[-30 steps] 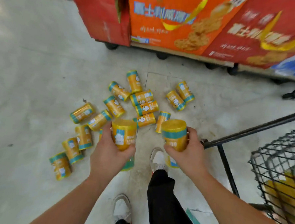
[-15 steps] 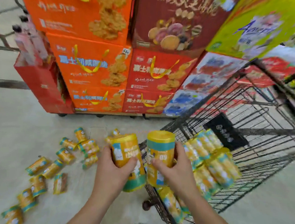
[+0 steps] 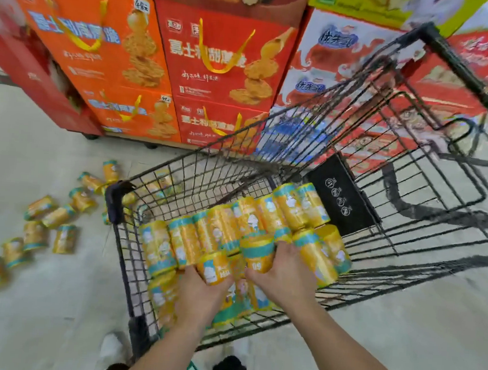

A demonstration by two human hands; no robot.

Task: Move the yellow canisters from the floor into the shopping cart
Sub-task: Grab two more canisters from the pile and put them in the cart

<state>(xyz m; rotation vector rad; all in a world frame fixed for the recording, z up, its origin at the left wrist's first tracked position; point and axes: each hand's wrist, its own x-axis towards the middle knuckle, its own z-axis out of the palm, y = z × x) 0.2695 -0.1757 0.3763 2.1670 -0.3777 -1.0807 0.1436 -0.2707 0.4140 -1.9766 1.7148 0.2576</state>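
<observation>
A pale shop floor (image 3: 36,329) is backed by stacked orange and red snack cartons (image 3: 95,56). At the left, loose yellow canisters (image 3: 59,217) are scattered on their sides across the floor, a few of them seen only through the wire corner of the cart. To their right stands a black wire shopping cart (image 3: 116,201). Its near end is filled with a row of canisters (image 3: 227,227) laid side by side, with more half hidden beneath. A white shoe (image 3: 111,346) shows beside the cart's near corner. Inside the basket, the left hand (image 3: 199,295) is curled round one canister (image 3: 214,270). Just beside it, the right hand (image 3: 282,275) is wrapped round a second canister (image 3: 256,253), held with its teal band uppermost. Whether either held canister touches the row cannot be told through the blur. A black sign plate (image 3: 341,198) is fixed further right. The cart's far right is cut off by the frame edge and smeared by motion, and the canister print cannot be read. Bare wire shows across the right half of the basket.
</observation>
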